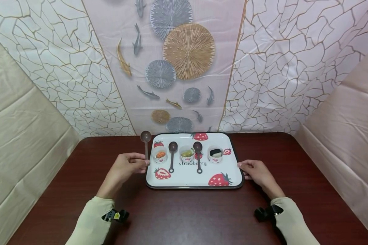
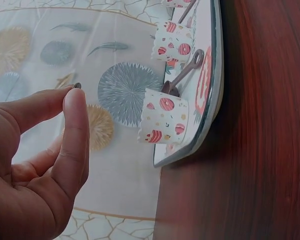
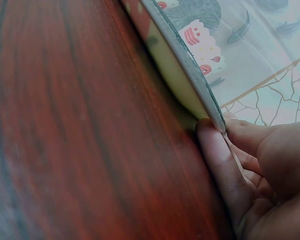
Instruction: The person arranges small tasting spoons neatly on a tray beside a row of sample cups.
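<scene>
My left hand (image 1: 127, 166) pinches the handle end of a brown measuring spoon (image 1: 146, 137), held up just off the tray's left edge. In the left wrist view only a dark tip of that spoon shows between thumb and finger. At the opposite side, my right hand (image 1: 257, 172) grips the right rim of a white strawberry-print tray (image 1: 184, 180), thumb and fingers on either side of it. On the tray stand three small paper cups: one with orange pieces (image 1: 161, 154), one with green pieces (image 1: 187, 153), one with a black-and-white piece (image 1: 215, 153).
Two more brown spoons lie on the tray, one (image 1: 172, 158) between the left and middle cups, the other (image 1: 198, 158) right of the middle cup. The tray rests on a dark red-brown wooden table (image 1: 184, 217). A patterned cloth (image 1: 184, 102) hangs behind the table.
</scene>
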A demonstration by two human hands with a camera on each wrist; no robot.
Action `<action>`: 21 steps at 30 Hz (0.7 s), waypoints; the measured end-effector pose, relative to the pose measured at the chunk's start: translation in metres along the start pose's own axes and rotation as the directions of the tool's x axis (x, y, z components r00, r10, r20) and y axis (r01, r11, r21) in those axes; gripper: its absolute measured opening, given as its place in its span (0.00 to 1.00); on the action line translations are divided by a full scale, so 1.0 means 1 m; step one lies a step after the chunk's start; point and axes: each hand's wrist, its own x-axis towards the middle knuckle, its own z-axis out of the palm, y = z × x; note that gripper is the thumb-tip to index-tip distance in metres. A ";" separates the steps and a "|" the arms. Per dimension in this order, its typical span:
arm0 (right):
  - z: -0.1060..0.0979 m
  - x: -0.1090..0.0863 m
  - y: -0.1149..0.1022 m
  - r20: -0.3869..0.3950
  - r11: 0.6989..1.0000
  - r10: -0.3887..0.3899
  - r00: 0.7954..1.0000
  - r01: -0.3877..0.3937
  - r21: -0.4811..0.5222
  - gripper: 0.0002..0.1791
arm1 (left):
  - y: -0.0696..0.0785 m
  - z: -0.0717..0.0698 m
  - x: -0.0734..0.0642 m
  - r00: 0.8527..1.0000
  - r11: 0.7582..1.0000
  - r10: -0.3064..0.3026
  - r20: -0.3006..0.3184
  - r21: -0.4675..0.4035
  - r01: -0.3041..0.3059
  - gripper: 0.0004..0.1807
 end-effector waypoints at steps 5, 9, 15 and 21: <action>0.000 0.000 0.000 -0.001 1.000 0.001 1.000 -0.001 -0.003 0.22 | 0.002 0.006 0.001 1.000 1.000 -0.001 0.007 0.000 0.001 0.18; 0.000 0.001 0.000 0.001 1.000 -0.001 1.000 0.001 -0.001 0.22 | 0.005 0.011 0.001 1.000 1.000 -0.013 0.002 0.007 0.012 0.17; 0.000 0.000 -0.001 0.003 1.000 -0.004 1.000 0.004 0.005 0.22 | 0.010 0.014 0.003 1.000 1.000 0.010 0.019 -0.015 -0.009 0.16; 0.000 0.000 0.000 0.003 1.000 -0.001 1.000 0.001 0.005 0.22 | 0.015 0.018 0.002 1.000 1.000 0.005 0.014 0.011 -0.005 0.16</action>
